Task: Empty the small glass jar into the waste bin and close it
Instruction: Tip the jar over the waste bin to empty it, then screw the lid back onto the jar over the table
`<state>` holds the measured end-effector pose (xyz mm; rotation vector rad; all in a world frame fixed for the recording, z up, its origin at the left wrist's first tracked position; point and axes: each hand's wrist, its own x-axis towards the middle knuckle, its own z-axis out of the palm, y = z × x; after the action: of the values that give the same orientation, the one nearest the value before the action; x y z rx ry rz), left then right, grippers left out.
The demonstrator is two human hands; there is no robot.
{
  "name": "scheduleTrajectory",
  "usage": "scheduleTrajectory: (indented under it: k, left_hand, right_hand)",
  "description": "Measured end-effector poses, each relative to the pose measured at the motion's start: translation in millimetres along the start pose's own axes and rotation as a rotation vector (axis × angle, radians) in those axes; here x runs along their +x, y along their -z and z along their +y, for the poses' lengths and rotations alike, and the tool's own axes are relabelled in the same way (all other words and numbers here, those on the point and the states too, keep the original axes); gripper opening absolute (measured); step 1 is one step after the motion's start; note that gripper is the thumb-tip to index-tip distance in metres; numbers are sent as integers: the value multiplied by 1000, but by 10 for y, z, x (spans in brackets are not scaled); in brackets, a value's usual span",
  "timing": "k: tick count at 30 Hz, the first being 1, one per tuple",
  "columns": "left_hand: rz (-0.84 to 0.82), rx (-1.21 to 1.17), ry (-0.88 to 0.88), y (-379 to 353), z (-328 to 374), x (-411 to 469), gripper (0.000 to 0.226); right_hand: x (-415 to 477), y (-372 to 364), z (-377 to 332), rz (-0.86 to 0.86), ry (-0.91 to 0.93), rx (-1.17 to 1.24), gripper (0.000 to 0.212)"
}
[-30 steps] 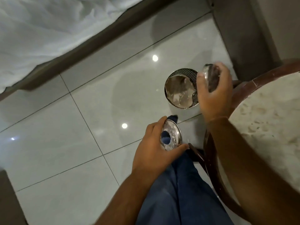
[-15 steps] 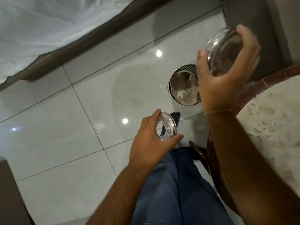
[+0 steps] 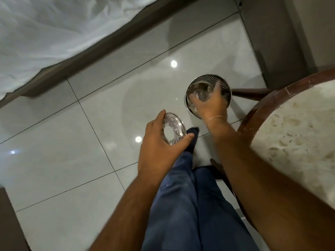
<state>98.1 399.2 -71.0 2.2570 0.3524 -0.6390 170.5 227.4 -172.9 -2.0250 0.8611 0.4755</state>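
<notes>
- Setting: glossy pale grey floor tiles (image 3: pixel 87 156) with dark grout lines and a few bright light reflections. White bedding (image 3: pixel 54 28) on a dark bed frame runs across the upper left.
- Small glass jar (image 3: pixel 200 92): held in the right hand (image 3: pixel 211 104), directly over the open mouth of the waste bin (image 3: pixel 224 87). Jar looks tipped toward the bin, but motion blur makes its exact tilt hard to read; contents cannot be made out.
- Right hand: fingers curled round the jar from the near side, thumb on its left, grip closed on the glass. A thin thread band sits at the wrist.
- Waste bin: small, round, metal, with a ribbed or slotted inner wall showing along the far and right rim. It stands on the floor just beside the table's wooden frame.
- Lid (image 3: pixel 173 131): round, shiny, with a circular hole or pale disc at its centre; off the jar, held in the left hand (image 3: pixel 157 142) lower and to the left of the bin, well apart from the jar.
- Left hand: fingers spread along the lid's far edge, thumb pressed on its near right edge; firm pinch across the rim.
- Round table (image 3: pixel 293 127): pale mottled stone top in a dark reddish wooden rim, at the right edge.
- Person: blue trousers (image 3: pixel 183 205) below, a dark sock (image 3: pixel 192 136) pointing toward the bin.
</notes>
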Motion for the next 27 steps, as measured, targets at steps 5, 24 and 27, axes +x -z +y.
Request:
scheduleTrajectory:
  k: [5,24,27]
  left_hand:
    - [-5,18,-26,28,11,79,107]
    - [-557,215,-471,-898,1026,-129,114]
    - [-626,271,-518,-1116,1188,-255,113]
  right_hand:
    - [31,41,18,-12,-252,578,101]
    - [-1232,1227,949,-243,-459,1204,57]
    - [-1362,1432,1152,-196,-468,1332,66]
